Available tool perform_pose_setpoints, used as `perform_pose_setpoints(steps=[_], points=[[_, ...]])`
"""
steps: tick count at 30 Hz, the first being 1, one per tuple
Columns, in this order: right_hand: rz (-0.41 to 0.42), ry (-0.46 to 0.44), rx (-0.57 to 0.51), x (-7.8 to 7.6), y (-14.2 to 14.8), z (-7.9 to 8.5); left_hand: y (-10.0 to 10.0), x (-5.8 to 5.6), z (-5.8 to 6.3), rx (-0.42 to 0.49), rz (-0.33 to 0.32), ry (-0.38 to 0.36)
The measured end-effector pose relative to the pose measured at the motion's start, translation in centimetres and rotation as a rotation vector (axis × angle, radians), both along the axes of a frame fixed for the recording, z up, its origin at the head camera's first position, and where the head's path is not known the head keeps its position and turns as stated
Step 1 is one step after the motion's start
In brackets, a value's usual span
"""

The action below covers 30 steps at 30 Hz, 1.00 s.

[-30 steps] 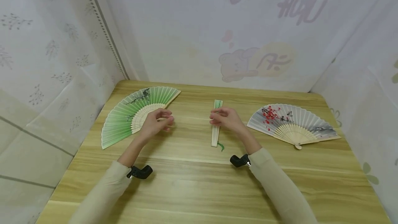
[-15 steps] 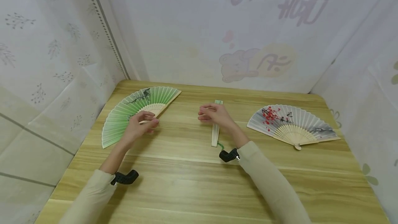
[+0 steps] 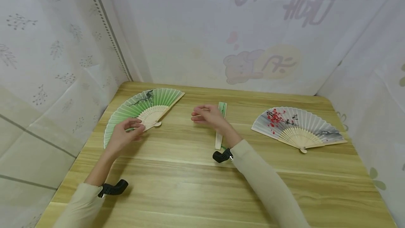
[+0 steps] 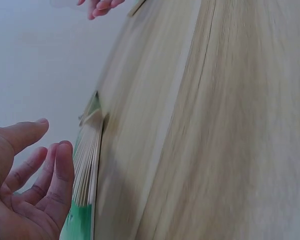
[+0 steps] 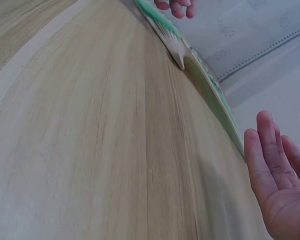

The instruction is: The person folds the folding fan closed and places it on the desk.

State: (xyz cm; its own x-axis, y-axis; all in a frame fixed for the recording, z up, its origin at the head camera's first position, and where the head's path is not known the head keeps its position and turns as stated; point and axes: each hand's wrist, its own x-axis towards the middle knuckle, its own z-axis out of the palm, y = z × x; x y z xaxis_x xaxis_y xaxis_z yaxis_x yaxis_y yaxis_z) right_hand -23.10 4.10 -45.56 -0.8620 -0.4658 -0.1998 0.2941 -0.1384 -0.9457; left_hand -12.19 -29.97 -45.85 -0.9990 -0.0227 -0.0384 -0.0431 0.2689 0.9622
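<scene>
A green folding fan point(image 3: 126, 110) lies spread out at the left of the table, its pale ribs meeting near a small rounded end. Over its lower part hovers my left hand point(image 3: 123, 134), fingers loosely bent and nothing between them; the left wrist view shows a gap between thumb and fingertips. My right hand point(image 3: 209, 117) is above the middle of the table, also holding nothing, its fingers relaxed in the right wrist view. Beneath that hand and wrist lies a folded fan point(image 3: 219, 140) with a green top, partly covered. A grey-white fan point(image 3: 294, 126) with red blossoms is spread at the right.
All three fans rest on a wood-grain table point(image 3: 190, 192). A pale printed curtain point(image 3: 177, 38) stands behind the far edge, with more patterned cloth along both sides. Each wrist wears a black camera mount point(image 3: 115, 188).
Both hands have moved left. The left hand has drawn back toward the near left, uncovering the green fan's pivot end; the right hand has passed over the folded fan. The fans have stayed put.
</scene>
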Motion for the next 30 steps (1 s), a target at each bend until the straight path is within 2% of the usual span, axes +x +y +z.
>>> perform_pose_setpoints(steps=[10,17,24,30], points=[[-0.032,-0.070,-0.058,-0.6,-1.9,-0.5,-1.9,1.2,0.0,-0.017,0.027,0.030],[-0.003,-0.050,-0.032,-0.4,-2.7,-0.9,-3.2,2.3,-0.1,-0.053,0.043,0.036],[0.007,-0.088,-0.041,-0.4,-3.8,-1.6,-4.8,3.6,-0.1,-0.156,0.066,0.041],[0.036,-0.109,-0.041,-0.6,-4.8,-1.3,-6.0,4.5,-0.3,-0.216,0.078,0.054]])
